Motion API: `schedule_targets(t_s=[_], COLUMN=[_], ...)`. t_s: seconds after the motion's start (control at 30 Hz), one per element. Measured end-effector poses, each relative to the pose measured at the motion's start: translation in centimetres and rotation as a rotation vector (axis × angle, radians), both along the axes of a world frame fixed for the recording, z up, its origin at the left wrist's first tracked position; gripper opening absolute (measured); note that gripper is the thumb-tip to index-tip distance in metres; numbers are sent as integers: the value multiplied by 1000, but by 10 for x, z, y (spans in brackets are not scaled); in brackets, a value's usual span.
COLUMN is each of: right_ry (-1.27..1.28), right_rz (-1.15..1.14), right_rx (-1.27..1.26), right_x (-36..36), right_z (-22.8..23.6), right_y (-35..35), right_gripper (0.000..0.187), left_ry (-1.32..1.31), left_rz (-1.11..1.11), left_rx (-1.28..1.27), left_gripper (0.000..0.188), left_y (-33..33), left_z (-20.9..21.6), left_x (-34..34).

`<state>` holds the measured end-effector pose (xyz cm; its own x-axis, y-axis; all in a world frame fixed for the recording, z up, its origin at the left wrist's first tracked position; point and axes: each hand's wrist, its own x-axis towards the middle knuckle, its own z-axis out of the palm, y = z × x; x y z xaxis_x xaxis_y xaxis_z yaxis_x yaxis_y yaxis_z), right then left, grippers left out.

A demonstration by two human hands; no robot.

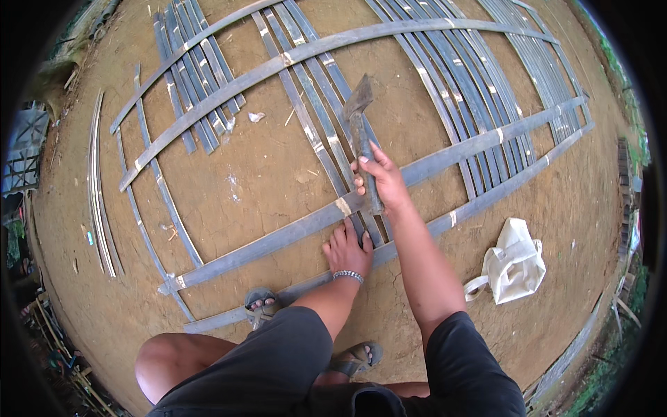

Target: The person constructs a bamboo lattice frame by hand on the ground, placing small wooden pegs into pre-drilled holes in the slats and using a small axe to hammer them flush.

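My right hand (381, 177) is wrapped round the handle of a hatchet-like tool (358, 111). Its flared, flat metal head points up and away, above the bamboo lattice. My left hand (349, 251) is down at the near side of the frame, with a narrow bamboo slat (322, 149) between its thumb and fingers. Just beyond those fingers, a wide bamboo strip (278, 236) runs crosswise over the slats. Another wide strip (424, 228) lies nearer, partly behind my left wrist. Where the slat meets my palm is hidden.
Several slats (458, 83) lie grouped at the right of the lattice, others (194, 69) at the far left. Thin loose strips (97, 187) rest on the dirt ground at left. A white cloth bag (514, 263) sits at right. My sandalled feet (260, 306) are by the near edge.
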<state>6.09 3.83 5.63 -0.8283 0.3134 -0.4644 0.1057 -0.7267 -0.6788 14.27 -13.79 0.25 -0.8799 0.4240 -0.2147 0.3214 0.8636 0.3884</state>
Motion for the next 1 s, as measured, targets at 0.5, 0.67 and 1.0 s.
schedule_targets(t_s=[0.5,0.67,1.0], right_ry=[-726,-821,-1256], right_rz=[34,240,208], right_rx=[729,1335,1114], right_x=[302,411,501], right_z=[62,60,26], right_y=[25,-30,-142], right_gripper=[78,80,76], left_ry=[17,53,58], left_rz=[16,3,-9], left_rx=[49,51,-19], left_gripper=[62,59,59], left_y=[0,-1,1], left_z=[-12,-9,-18], left_x=[3,3,6])
